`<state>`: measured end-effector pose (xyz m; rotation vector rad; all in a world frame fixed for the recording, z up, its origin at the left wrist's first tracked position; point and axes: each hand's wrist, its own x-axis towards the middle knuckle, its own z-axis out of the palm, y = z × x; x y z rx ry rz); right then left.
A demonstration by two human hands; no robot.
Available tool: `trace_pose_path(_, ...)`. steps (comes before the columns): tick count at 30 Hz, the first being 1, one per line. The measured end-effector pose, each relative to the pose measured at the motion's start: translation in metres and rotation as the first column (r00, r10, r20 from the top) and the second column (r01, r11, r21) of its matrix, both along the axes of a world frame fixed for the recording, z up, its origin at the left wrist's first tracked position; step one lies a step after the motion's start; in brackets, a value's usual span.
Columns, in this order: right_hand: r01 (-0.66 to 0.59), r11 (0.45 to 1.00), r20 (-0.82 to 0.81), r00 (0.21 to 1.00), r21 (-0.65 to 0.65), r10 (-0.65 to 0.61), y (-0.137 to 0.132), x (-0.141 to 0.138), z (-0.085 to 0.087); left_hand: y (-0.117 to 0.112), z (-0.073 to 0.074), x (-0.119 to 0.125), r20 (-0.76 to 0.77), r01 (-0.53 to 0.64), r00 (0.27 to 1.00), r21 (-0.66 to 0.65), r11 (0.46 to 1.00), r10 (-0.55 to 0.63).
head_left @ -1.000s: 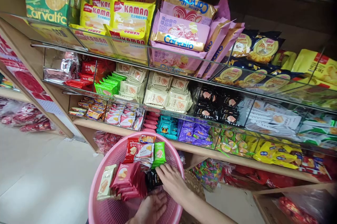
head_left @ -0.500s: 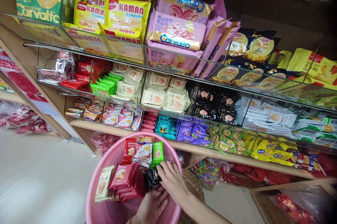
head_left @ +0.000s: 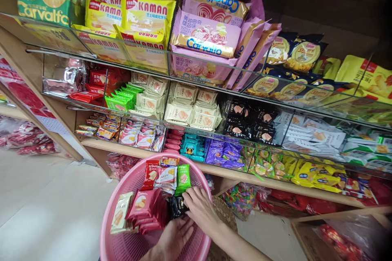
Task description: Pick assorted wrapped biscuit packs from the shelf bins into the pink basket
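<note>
A pink plastic basket (head_left: 107, 228) holds several wrapped snacks. My right hand (head_left: 200, 210) reaches in from the right, its fingers bent over the right end of the black snack packets (head_left: 177, 206). Just below, my left hand (head_left: 176, 236) lies palm up with its fingers stretched out and nothing in it. Left of the hands sits a stack of dark red packets (head_left: 147, 210), beside cream packets (head_left: 121, 214). Along the basket's far side lie a red packet (head_left: 150, 174), white-and-pink packets (head_left: 165, 177) and a green packet (head_left: 183, 176).
Tiered shelves with clear dividers stand ahead, holding yellow wafer packs (head_left: 147, 18), purple cookie packs (head_left: 208, 32), cream packets (head_left: 192, 110) and black packets (head_left: 245, 118). A woven stool-like surface (head_left: 228, 216) is partly hidden behind the basket. Bagged sweets (head_left: 240, 199) lie under the shelf.
My left hand has shifted slightly down and left, away from the black packets. My right hand stays at them, and the packets in the basket look unmoved.
</note>
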<state>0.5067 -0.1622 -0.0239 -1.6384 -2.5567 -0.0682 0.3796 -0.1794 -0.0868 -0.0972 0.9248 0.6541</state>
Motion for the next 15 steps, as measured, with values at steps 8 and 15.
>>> trace_pose_path(8,0.017,0.997,0.016,1.000,0.070,-0.019,-0.0003,-0.0022,-0.0024,-0.0067,0.0022,-0.0020,0.020,0.042,0.999,0.010,0.999,-0.043)
trace_pose_path(15,0.028,0.994,0.018,0.999,0.108,-0.030,-0.0031,-0.0057,-0.0076,-0.0069,0.0031,-0.0012,0.002,0.042,0.999,0.010,0.999,-0.042)
